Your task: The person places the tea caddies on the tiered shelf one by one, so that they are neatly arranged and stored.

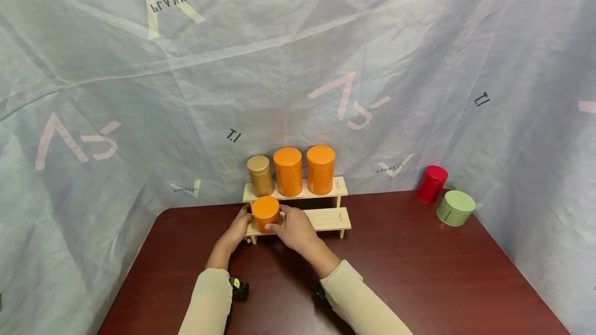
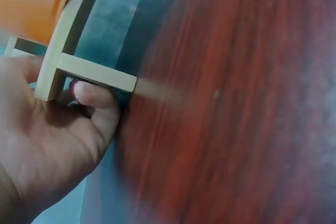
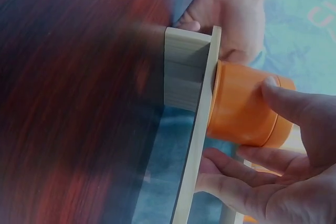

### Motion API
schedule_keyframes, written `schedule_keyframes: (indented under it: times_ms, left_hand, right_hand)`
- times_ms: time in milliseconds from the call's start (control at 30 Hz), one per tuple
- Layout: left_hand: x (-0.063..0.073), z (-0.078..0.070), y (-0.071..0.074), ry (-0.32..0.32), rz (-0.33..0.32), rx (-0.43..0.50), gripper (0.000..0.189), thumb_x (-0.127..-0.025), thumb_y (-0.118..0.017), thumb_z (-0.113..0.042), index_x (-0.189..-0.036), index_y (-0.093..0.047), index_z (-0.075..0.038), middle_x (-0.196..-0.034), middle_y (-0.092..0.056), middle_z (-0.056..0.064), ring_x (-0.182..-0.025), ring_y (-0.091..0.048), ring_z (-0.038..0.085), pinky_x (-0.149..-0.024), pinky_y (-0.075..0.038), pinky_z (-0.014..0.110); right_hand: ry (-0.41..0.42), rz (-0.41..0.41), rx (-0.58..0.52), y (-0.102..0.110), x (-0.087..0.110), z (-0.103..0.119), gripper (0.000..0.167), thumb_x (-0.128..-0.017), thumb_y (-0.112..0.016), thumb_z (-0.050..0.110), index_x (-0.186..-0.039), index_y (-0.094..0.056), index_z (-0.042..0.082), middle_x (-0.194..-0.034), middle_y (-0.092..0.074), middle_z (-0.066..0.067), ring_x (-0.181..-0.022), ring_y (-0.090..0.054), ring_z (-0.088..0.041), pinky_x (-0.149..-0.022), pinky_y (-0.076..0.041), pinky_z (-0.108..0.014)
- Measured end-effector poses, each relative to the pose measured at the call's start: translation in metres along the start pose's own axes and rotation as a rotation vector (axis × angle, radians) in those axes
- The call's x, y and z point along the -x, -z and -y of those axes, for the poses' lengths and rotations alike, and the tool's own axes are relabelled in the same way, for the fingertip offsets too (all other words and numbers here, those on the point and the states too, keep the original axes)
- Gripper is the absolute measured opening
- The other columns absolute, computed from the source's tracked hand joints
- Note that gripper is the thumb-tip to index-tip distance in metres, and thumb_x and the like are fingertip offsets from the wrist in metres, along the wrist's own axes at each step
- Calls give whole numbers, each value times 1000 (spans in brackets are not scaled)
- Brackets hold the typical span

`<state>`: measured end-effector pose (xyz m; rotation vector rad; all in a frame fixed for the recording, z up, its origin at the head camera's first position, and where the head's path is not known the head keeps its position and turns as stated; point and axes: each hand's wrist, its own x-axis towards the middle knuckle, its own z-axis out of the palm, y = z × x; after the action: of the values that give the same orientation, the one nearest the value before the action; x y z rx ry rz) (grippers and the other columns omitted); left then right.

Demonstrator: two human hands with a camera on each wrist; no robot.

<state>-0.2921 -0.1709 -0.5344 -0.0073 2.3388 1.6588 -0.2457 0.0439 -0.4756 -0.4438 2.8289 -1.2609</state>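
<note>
A short orange canister [image 1: 266,214] stands upright at the left end of the lower step of a wooden two-tier rack [image 1: 326,219]. My right hand [image 1: 298,229] holds it, thumb on the near side and fingers behind. In the right wrist view, the canister's base [image 3: 231,103] sits against the step. At the rack's left end, my left hand [image 1: 236,229] grips the step. The left wrist view shows this hand [image 2: 58,135] curled round the board's end beside a wooden leg [image 2: 100,71].
On the upper tier stand a gold canister [image 1: 261,176] and two tall orange canisters [image 1: 289,172] [image 1: 321,170]. A red canister [image 1: 432,184] and a low green tin [image 1: 456,208] stand at the right back of the dark red table [image 1: 419,273]. Grey cloth [image 1: 279,66] hangs behind.
</note>
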Motion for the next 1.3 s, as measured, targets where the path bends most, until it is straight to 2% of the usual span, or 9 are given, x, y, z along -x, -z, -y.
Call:
schedule_keyframes:
  times_ms: [67,200,267,367,600,700,833,1000,1300]
  left_hand:
    - [0,1,0,17,-23,-2,66,-109,-22,-27,-169,-8,-6,-152,-43,36,-68,-52,24,-54,-48,32]
    - [-2,-2,-2,57,-111,-58,65,-114,-19,-39,-166,-20,0,-164,-32,31,-96,-57,35,-55,-49,33]
    - [-3,-5,-4,85,-147,-88,67,-115,-21,-41,-164,-23,4,-159,-38,31,-103,-57,35,-55,-50,32]
    - [-6,-8,-7,95,-180,-99,63,-114,-22,-34,-159,-30,9,-145,-47,34,-96,-57,33,-57,-51,32]
    - [-13,-3,-12,13,-303,-202,56,-112,-22,-22,-140,-48,18,-133,-58,39,-99,-62,40,-78,-55,46]
    - [-16,-2,-14,-16,-337,-211,51,-112,-25,-21,-129,-55,16,-111,-63,37,-76,-61,34,-67,-54,45]
    - [-18,-1,-15,-11,-318,-186,49,-112,-23,-21,-125,-56,12,-79,-54,18,-48,-44,21,-46,-43,34]
    - [-17,-1,-15,21,-285,-161,48,-113,-21,-21,-126,-55,10,-65,-45,4,-43,-37,15,-42,-39,29]
    - [-16,-3,-14,19,-289,-147,47,-112,-21,-21,-124,-54,8,-69,-45,5,-45,-36,15,-42,-38,29]
  right_hand:
    - [-11,5,-5,0,1,0,67,-95,-80,39,-147,-58,3,-134,-71,-17,-115,-72,-32,-99,-59,-50]
    - [9,-8,14,-1,1,0,67,-95,-80,39,-146,-59,2,-136,-71,-17,-121,-70,-34,-100,-58,-50]
    - [23,-18,31,-2,1,-1,67,-95,-80,40,-146,-59,2,-136,-71,-18,-122,-70,-34,-101,-58,-50]
    - [29,-27,59,-4,1,-2,67,-95,-80,42,-146,-59,2,-137,-70,-17,-124,-69,-34,-103,-58,-49]
    - [48,-42,63,-5,2,-5,69,-93,-81,42,-143,-59,0,-136,-70,-19,-123,-70,-35,-103,-58,-50]
    - [57,-44,49,-3,4,-9,71,-93,-82,41,-144,-58,-2,-137,-69,-21,-124,-69,-36,-104,-57,-50]
    - [16,-18,-14,4,8,-16,70,-94,-79,40,-147,-56,1,-136,-70,-20,-124,-69,-36,-103,-57,-52]
    - [-28,34,-107,15,15,-23,64,-96,-76,35,-149,-55,6,-134,-70,-19,-123,-69,-34,-103,-57,-53]
    - [41,22,-204,32,32,-38,49,-98,-74,27,-140,-62,5,-126,-73,-16,-114,-75,-30,-99,-60,-48]
